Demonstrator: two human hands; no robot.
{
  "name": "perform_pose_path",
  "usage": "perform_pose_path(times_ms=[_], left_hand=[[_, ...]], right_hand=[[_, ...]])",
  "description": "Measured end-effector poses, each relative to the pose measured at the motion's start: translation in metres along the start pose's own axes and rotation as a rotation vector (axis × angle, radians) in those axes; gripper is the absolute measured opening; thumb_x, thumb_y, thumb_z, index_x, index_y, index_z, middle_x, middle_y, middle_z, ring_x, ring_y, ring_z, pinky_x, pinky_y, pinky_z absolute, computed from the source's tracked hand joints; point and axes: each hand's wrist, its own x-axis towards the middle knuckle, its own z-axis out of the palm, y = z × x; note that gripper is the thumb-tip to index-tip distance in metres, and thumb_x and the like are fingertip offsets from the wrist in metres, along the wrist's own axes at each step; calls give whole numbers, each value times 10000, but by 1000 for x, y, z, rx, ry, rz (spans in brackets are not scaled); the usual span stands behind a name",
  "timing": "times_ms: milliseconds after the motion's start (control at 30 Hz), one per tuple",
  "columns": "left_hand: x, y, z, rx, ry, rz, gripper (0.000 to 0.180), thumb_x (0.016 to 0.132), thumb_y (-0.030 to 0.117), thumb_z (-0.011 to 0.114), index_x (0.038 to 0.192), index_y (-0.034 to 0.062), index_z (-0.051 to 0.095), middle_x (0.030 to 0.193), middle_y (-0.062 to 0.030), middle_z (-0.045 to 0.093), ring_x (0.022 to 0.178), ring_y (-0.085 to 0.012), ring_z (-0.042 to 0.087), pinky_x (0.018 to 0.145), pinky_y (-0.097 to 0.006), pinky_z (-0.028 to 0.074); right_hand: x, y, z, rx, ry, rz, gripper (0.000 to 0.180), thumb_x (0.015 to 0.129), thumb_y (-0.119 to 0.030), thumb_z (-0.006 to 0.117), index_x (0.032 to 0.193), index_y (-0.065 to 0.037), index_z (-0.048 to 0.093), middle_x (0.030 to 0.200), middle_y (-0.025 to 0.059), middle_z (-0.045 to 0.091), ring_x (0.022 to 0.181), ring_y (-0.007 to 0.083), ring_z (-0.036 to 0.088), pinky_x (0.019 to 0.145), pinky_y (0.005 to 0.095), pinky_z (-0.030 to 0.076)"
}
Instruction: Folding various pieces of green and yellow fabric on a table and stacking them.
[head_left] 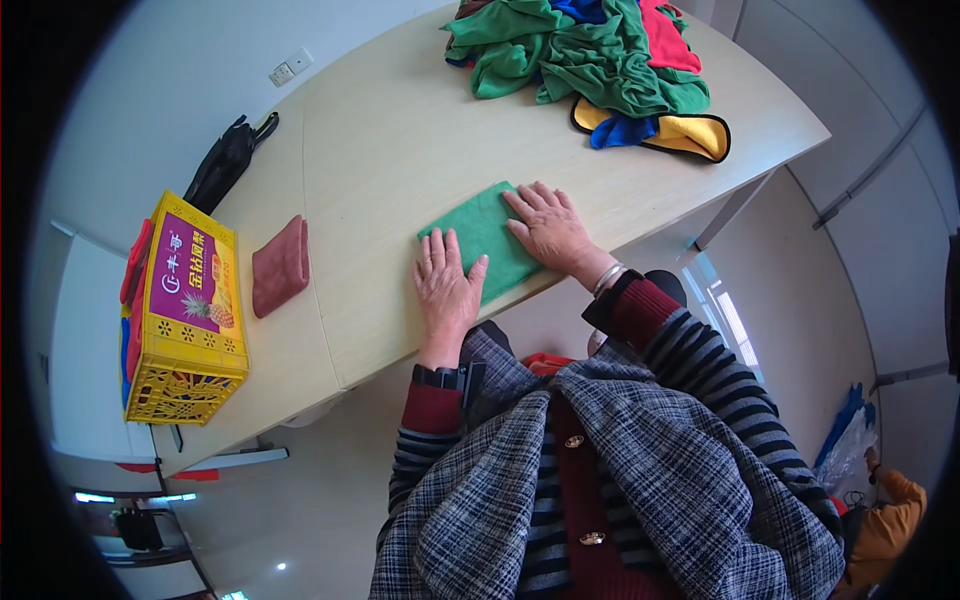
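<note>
A folded green cloth (484,232) lies flat near the front edge of the pale wooden table (400,150). My left hand (446,283) rests palm down on the cloth's left end, fingers spread. My right hand (549,226) presses flat on its right end, also with fingers apart. Neither hand grips anything. A silver bracelet sits on my right wrist and a dark watch on my left.
A heap of green, red, blue and yellow cloths (590,60) lies at the table's far right. A folded dark red cloth (280,266) sits to the left, beside a yellow plastic crate (185,315). A black umbrella (228,160) lies behind the crate.
</note>
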Motion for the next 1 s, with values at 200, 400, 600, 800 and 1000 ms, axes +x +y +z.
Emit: perform_pose_path(times_ms=[200,400,600,800,1000], left_hand=[[-19,-4,-1,-38,35,13,713,1019,504,447,1497,-19,368,1574,-222,333,1466,-374,290,1190,-509,254],[-50,15,-29,-92,-37,-22,692,1013,478,481,1467,-37,397,1549,-240,359,1386,-407,395,1145,-476,335],[-86,24,-62,-181,-90,92,558,948,358,639,1362,-1,534,1474,-222,467,1264,-409,526,1042,-460,450],[-76,45,-65,-371,-113,294,416,883,202,719,1248,26,624,1352,-180,580,1119,-372,625,935,-434,521],[-59,28,-42,-627,84,218,280,896,75,671,1173,35,666,1262,-170,633,996,-346,685,855,-407,562]], right_hand=[[-7,-7,3,153,56,47,561,983,-372,522,1466,-99,440,1479,152,475,1407,351,390,1171,498,282],[-3,-10,15,111,101,-73,555,963,-344,556,1446,-89,458,1438,152,511,1384,340,425,1156,485,310],[23,-14,5,101,-123,-334,546,952,-313,575,1452,-122,465,1444,135,509,1397,327,415,1155,497,316],[43,-34,1,-51,-200,-455,511,957,-295,570,1439,-148,484,1462,125,493,1410,325,403,1164,512,307],[24,-43,-1,-1,-112,-335,534,965,-304,561,1457,-118,468,1504,126,459,1445,324,361,1185,518,269]])
